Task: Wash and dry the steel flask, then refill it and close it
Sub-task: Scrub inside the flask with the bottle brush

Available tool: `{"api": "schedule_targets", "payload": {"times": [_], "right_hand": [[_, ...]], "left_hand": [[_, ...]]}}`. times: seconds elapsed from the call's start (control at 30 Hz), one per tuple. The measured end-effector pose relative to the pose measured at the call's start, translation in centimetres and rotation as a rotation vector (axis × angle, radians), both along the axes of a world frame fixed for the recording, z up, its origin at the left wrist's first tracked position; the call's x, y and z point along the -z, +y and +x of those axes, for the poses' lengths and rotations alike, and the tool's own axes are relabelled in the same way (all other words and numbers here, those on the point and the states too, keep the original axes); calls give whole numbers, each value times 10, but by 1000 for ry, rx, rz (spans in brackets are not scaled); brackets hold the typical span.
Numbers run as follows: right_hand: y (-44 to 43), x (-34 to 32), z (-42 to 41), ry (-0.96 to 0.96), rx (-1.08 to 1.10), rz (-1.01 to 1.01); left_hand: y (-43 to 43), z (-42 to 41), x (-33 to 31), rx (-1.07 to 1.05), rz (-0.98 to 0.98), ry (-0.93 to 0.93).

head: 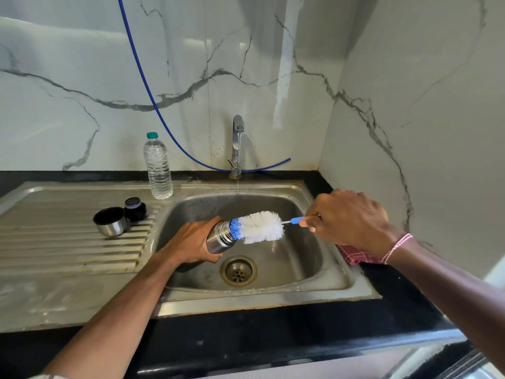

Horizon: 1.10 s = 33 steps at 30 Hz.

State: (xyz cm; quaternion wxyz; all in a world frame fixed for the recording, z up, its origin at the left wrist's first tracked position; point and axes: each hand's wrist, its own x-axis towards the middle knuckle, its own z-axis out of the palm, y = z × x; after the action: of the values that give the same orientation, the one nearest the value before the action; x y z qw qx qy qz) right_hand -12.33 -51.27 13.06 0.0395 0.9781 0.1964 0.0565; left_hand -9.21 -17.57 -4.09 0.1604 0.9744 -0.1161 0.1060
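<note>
Two caps (120,218) lie on drainboard; left hand (191,243) grips tilted, uncapped steel flask (220,237); right hand (347,217) clasps brush (259,227) at its mouth.

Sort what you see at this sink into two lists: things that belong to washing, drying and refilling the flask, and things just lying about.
Belongs to the job:
flask, in the left hand
brush, in the right hand
cup lid and stopper
tap, running
sink
water bottle, perhaps for refilling
red cloth, perhaps for drying

Just lying about:
blue hose
</note>
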Motion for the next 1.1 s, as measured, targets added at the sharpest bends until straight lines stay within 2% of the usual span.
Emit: {"api": "schedule_targets", "payload": {"times": [0.13, 0.4, 1.1], "right_hand": [[7, -4, -4, -150, -55, -43], [14, -6, -14, -298, -125, -204], [28, -35, -44, -365, -137, -400]], "left_hand": [[1, 2, 1, -11, -21, 13], [5, 1, 1, -17, -64, 18], [0, 0, -4, -11, -59, 9]]}}
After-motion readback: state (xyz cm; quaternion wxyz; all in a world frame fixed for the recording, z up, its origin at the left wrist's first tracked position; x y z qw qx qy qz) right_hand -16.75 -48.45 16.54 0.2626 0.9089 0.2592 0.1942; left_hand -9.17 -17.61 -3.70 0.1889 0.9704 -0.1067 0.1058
